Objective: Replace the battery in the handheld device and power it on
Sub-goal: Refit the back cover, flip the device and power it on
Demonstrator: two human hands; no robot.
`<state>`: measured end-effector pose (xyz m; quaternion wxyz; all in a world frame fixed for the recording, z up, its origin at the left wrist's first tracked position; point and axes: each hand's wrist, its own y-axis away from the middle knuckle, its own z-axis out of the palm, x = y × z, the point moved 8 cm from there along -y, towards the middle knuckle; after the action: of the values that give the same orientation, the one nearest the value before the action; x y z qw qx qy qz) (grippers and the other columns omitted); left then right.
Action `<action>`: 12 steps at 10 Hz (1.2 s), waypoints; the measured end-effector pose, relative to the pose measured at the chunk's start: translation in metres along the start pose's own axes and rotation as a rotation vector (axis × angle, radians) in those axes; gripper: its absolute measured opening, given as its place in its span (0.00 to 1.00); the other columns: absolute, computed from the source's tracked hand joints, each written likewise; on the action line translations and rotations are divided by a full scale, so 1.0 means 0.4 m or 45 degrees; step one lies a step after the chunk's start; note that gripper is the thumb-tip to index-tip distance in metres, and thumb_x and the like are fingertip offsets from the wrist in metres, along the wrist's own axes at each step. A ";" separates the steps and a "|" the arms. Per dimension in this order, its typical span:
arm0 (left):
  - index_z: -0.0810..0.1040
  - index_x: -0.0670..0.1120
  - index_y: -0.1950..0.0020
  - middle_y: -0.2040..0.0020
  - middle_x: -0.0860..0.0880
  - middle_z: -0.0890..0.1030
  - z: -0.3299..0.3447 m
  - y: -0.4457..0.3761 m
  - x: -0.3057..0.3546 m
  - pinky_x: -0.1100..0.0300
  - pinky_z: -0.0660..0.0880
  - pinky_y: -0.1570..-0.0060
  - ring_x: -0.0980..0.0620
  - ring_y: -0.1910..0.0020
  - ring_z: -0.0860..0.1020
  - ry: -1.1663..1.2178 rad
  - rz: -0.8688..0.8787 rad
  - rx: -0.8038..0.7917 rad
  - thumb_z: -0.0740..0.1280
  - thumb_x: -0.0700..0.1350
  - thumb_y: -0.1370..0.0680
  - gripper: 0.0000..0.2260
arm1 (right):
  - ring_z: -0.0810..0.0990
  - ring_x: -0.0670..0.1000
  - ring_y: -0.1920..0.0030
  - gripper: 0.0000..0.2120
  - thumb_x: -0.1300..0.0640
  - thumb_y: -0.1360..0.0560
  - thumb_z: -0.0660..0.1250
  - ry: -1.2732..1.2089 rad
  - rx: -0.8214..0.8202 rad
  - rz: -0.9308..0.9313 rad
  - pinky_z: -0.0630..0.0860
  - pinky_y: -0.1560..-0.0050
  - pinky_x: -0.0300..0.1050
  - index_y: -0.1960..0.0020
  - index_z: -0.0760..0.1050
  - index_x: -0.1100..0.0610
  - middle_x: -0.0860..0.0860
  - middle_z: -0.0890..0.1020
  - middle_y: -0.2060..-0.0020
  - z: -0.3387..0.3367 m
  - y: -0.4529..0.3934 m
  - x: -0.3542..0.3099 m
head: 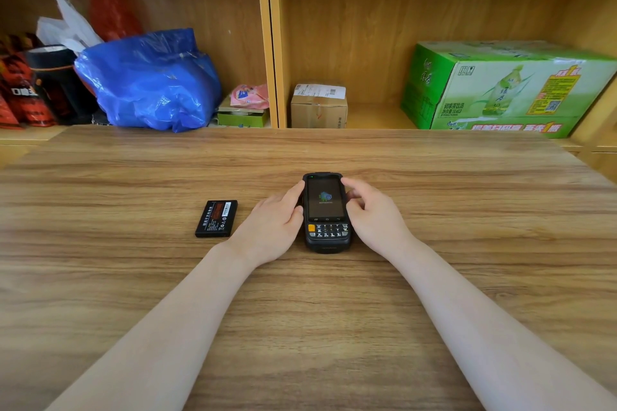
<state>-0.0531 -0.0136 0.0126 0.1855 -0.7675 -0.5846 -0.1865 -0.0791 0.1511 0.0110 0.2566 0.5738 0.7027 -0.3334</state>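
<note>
The device [326, 212] lies face up on the table [467, 210], its screen lit with a boot logo, so the swap and power-on look done. A battery [216, 218], likely the old one, lies apart to the left. The left hand [273, 227] and right hand [374, 215] grasp the device's sides.

one handheld device [326, 210], one loose battery [216, 218], two hands, two cardboard boxes, one blue bag [150, 80]
</note>
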 end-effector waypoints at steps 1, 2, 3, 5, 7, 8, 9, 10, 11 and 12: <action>0.51 0.49 0.20 0.26 0.48 0.66 0.001 -0.001 0.000 0.53 0.58 0.28 0.50 0.28 0.63 -0.005 -0.002 -0.004 0.50 0.47 0.16 0.23 | 0.77 0.51 0.44 0.23 0.60 0.21 0.56 0.002 0.000 0.001 0.72 0.43 0.42 0.27 0.67 0.49 0.50 0.77 0.38 -0.001 0.001 -0.002; 0.51 0.49 0.20 0.25 0.48 0.66 0.002 -0.002 -0.003 0.52 0.58 0.28 0.50 0.28 0.63 -0.004 -0.004 -0.004 0.50 0.47 0.16 0.24 | 0.77 0.49 0.46 0.23 0.60 0.21 0.56 -0.004 -0.004 0.006 0.73 0.43 0.43 0.27 0.66 0.49 0.50 0.77 0.38 -0.002 0.003 -0.002; 0.51 0.50 0.20 0.25 0.48 0.66 0.001 -0.001 -0.002 0.53 0.58 0.27 0.50 0.28 0.63 0.000 -0.008 -0.001 0.50 0.47 0.16 0.23 | 0.77 0.50 0.44 0.23 0.60 0.21 0.56 -0.006 -0.003 0.005 0.72 0.43 0.42 0.27 0.67 0.49 0.50 0.77 0.38 -0.001 0.002 -0.001; 0.51 0.49 0.20 0.24 0.49 0.64 -0.001 0.002 0.004 0.55 0.56 0.27 0.51 0.27 0.61 0.004 0.004 0.004 0.50 0.47 0.16 0.23 | 0.76 0.49 0.43 0.23 0.61 0.21 0.56 -0.002 -0.001 0.003 0.71 0.42 0.41 0.27 0.67 0.50 0.50 0.77 0.39 -0.001 0.002 0.000; 0.50 0.49 0.20 0.24 0.49 0.63 0.001 0.000 0.000 0.55 0.56 0.26 0.51 0.26 0.60 0.007 0.000 0.000 0.50 0.47 0.16 0.23 | 0.77 0.49 0.43 0.23 0.61 0.21 0.56 0.012 -0.002 -0.006 0.73 0.41 0.43 0.27 0.67 0.50 0.50 0.77 0.39 0.000 0.002 -0.001; 0.50 0.49 0.20 0.24 0.49 0.63 0.001 0.000 -0.002 0.54 0.57 0.27 0.51 0.26 0.61 0.008 -0.002 -0.001 0.50 0.47 0.16 0.24 | 0.76 0.49 0.42 0.23 0.61 0.21 0.56 0.010 -0.004 -0.008 0.72 0.39 0.45 0.27 0.67 0.50 0.49 0.77 0.38 0.000 0.001 -0.001; 0.50 0.50 0.20 0.24 0.49 0.64 0.000 0.001 -0.001 0.55 0.57 0.27 0.51 0.27 0.61 0.009 -0.002 -0.002 0.50 0.47 0.16 0.23 | 0.77 0.50 0.44 0.23 0.61 0.21 0.56 0.003 -0.004 -0.001 0.72 0.42 0.42 0.27 0.68 0.50 0.49 0.78 0.39 0.002 0.000 0.001; 0.50 0.49 0.20 0.24 0.49 0.64 -0.001 0.003 0.001 0.56 0.56 0.27 0.51 0.27 0.61 0.009 -0.004 -0.003 0.50 0.47 0.16 0.23 | 0.76 0.48 0.45 0.23 0.61 0.21 0.56 0.009 -0.001 0.003 0.69 0.46 0.39 0.28 0.68 0.50 0.49 0.78 0.41 0.003 -0.002 0.004; 0.50 0.49 0.20 0.24 0.49 0.64 -0.002 0.005 0.004 0.56 0.56 0.27 0.51 0.27 0.61 0.015 -0.001 -0.003 0.50 0.47 0.16 0.23 | 0.76 0.48 0.45 0.23 0.61 0.21 0.56 0.012 -0.005 0.008 0.68 0.47 0.38 0.28 0.68 0.50 0.49 0.78 0.41 0.004 -0.003 0.005; 0.51 0.49 0.20 0.24 0.49 0.64 -0.002 0.005 0.004 0.57 0.55 0.27 0.51 0.26 0.61 0.018 0.004 0.001 0.50 0.47 0.16 0.23 | 0.76 0.48 0.45 0.23 0.61 0.21 0.56 0.011 -0.009 0.006 0.68 0.47 0.38 0.27 0.67 0.50 0.49 0.78 0.41 0.003 -0.002 0.004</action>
<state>-0.0508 -0.0132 0.0140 0.1902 -0.7670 -0.5822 -0.1914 -0.0802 0.1511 0.0091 0.2563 0.5759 0.7036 -0.3280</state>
